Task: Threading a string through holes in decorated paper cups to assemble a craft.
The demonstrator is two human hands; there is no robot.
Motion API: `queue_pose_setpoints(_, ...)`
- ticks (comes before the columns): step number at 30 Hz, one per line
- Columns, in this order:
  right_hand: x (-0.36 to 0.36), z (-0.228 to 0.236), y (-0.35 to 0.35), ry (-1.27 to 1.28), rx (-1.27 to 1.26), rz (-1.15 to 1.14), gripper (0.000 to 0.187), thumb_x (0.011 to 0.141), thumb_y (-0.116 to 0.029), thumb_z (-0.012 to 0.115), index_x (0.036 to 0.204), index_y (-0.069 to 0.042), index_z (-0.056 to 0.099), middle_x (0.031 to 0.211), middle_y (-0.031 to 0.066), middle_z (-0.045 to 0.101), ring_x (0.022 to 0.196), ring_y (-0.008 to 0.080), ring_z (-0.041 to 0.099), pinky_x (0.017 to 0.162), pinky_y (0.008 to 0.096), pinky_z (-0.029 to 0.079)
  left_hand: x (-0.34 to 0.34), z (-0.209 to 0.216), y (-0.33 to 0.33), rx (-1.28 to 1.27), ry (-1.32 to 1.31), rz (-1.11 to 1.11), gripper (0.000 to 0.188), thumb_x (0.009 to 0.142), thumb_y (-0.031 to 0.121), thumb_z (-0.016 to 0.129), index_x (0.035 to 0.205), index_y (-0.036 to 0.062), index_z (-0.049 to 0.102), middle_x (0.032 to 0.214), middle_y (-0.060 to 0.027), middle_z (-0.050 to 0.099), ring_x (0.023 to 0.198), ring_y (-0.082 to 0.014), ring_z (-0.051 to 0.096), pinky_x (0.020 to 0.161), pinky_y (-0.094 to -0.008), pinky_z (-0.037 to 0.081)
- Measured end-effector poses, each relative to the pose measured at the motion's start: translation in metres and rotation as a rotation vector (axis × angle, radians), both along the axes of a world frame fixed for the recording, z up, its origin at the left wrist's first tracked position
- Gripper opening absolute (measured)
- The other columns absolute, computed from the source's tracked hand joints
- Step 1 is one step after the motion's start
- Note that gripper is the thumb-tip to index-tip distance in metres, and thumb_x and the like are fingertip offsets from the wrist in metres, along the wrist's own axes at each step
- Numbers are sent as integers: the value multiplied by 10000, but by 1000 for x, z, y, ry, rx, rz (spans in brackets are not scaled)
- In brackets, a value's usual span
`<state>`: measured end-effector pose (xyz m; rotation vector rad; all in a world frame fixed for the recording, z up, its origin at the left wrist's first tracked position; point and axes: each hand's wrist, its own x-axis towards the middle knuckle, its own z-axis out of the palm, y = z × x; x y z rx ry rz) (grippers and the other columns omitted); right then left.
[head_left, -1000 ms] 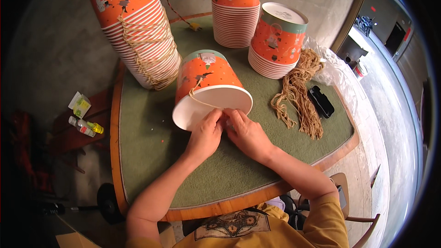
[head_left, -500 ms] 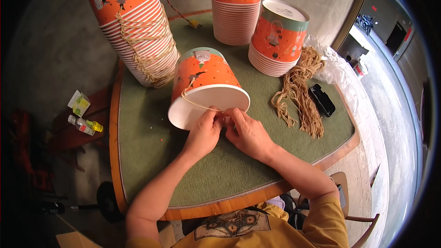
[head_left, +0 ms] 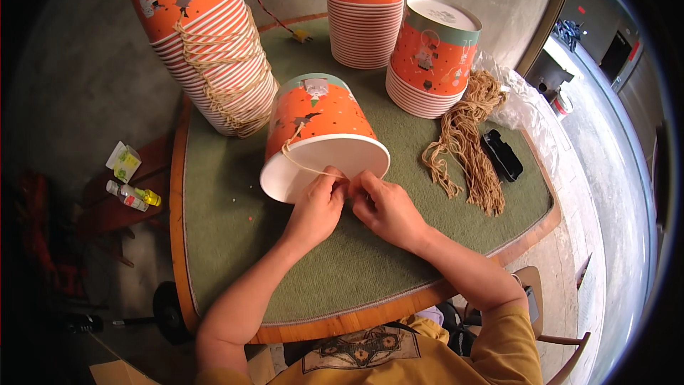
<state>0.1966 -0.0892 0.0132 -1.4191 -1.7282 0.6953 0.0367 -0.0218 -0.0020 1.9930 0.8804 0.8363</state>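
And there the left hand (head_left: 313, 208) pinched the tan cord (head_left: 305, 166) across the orange bucket (head_left: 331, 117), the right hand (head_left: 390, 212) curled just beside, its hold too hidden to tell

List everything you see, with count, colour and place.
Table: 1, green, wooden rim, centre
Bucket: 1, orange, centre
Cord: 1, tan, on bucket
Stacks: 3, orange-white, table's far half
Wrapped cords: uncounted, tan, around left stack
Bundle: 1, tan, table's right
Case: 1, black, right of bundle
Bag: 1, clear, right edge
Plug: 1, yellow, far edge
Bench: 1, reddish, left
Bottles: 2, clear and yellow, left
Packet: 1, white-green, beside bottles
Chair: 1, brown, lower right
Shirt: 1, mustard, lower edge
Hands: 2, bare, at the cord
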Motion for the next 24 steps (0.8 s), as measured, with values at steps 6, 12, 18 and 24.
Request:
queue_pose_setpoints(6,-2,-4,-3,-287,292,-65,143,876,-100,599,986,-67,512,770,125,657,606,327,648,533,407,526,0,0,0,-25,-19,-19,73,931,12,535,990,-19,504,908,-192,646,880,-380,643,752,-422,498)
queue_pose_setpoints(12,-4,2,-5,-460,308,-179,188,873,-181,647,1017,-120,543,765,72,677,608,294,658,496,405,524,1,3,-1,-7,-71,-18,97,937,24,549,1019,-16,516,910,-184,650,865,-348,653,758,-412,505)
queue_pose_setpoints(18,-6,-7,-5,-523,327,-188,152,885,-220,645,988,-129,580,752,70,675,595,285,655,495,389,523,0,-5,1,-59,-83,-2,114,941,35,554,1027,-13,496,900,-183,651,846,-344,657,744,-416,510)
queue_pose_setpoints(24,-11,-7,-2,-456,260,-218,132,895,-227,627,981,-131,602,719,99,665,601,308,653,523,418,530,0,-9,4,-91,-107,0,107,935,12,538,1027,-9,487,879,-178,649,834,-343,661,736,-418,513)
